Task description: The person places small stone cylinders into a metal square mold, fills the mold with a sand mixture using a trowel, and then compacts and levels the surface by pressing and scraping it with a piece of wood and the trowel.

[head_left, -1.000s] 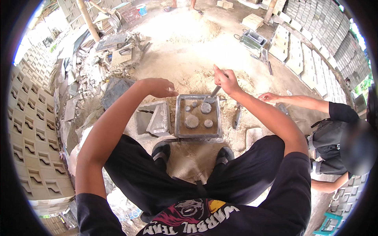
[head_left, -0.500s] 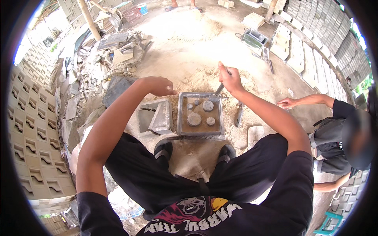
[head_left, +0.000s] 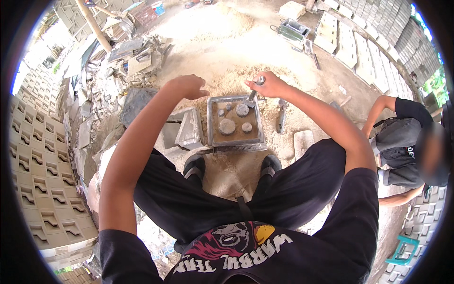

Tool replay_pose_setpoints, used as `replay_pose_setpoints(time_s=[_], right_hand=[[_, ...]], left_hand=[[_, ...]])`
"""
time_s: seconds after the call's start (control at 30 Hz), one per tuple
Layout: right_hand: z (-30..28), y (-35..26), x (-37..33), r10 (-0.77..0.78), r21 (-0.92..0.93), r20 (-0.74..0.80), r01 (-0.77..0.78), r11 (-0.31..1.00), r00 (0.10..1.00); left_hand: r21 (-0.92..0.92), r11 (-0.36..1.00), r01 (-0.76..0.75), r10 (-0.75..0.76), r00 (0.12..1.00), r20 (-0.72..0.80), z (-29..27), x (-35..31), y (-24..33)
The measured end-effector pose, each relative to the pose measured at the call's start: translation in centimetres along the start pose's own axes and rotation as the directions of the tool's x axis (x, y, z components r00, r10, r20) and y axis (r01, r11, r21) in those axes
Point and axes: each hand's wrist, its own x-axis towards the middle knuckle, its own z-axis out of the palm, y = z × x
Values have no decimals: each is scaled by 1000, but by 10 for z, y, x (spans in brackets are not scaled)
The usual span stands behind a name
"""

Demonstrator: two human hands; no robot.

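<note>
Between my feet lies a square metal mould (head_left: 211, 124) filled with brown sandy material. Several round grey discs of different sizes, such as the large disc (head_left: 227, 127), sit in it. My right hand (head_left: 268, 85) grips the handle of a small trowel (head_left: 252, 97). The trowel's blade is at the mould's far right corner, beside the round disc (head_left: 242, 110) there. My left hand (head_left: 187, 87) hovers beyond the mould's far left corner, fingers loosely bent and apart, holding nothing.
Left of the mould are broken concrete blocks (head_left: 190, 128). A sand pile (head_left: 255, 71) lies beyond it. A metal tool (head_left: 281, 116) and a pale slab (head_left: 303, 142) lie to the right. A co-worker (head_left: 402, 151) crouches at the right. Rubble (head_left: 106, 78) and stacked vent blocks (head_left: 40, 161) stand left.
My right hand has lowered toward the mould, and the trowel blade has moved leftward and inward from its far rim. The co-worker's hand has drawn back. The view has shifted a little.
</note>
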Motion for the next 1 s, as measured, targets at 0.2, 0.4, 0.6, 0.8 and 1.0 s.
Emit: replay_pose_setpoints(time_s=[0.2,0.4,0.6,0.8,1.0], right_hand=[[2,-30,-11,-52,0,-106,52,999,993],[-11,-11,-5,65,-16,-19,-66,998,998],[12,9,-11,118,145,-70,-107,984,990],[-17,-18,-24,-6,73,-365,35,997,931],[-46,-21,-49,-71,9,-525,89,996,848]], left_hand=[[-31,999,-24,23,999,-22,15,7,29],[-88,996,-31,32,999,18,29,0,41],[-524,851,-5,-83,986,-143,124,41,18],[-632,731,256,-371,927,-53,241,23,44],[-543,831,118,-270,940,-209,241,43,59]])
